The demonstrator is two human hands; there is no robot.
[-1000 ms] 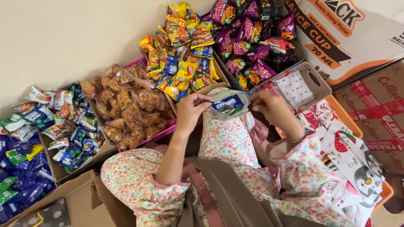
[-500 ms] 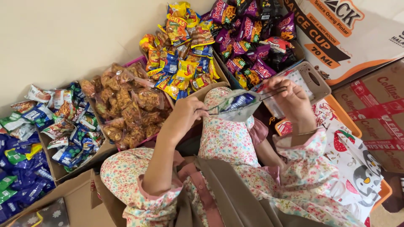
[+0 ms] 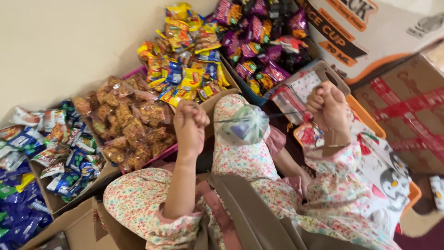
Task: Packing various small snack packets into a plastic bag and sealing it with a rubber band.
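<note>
Both fists' grip pinching a clear bag's (image 3: 243,126) handles taut, left hand (image 3: 190,125), right hand (image 3: 327,105), snack boxes (image 3: 134,122) behind

Far left of me, an open carton (image 3: 55,203) holds blue and white snack packets (image 3: 51,153). Beside it, a pink tray (image 3: 138,74) carries clear bags of brown fried snacks (image 3: 125,125). Farther right lie yellow packets (image 3: 185,55), then purple ones (image 3: 263,37). Printed cardboard boxes (image 3: 407,111) stand at far right.
</note>
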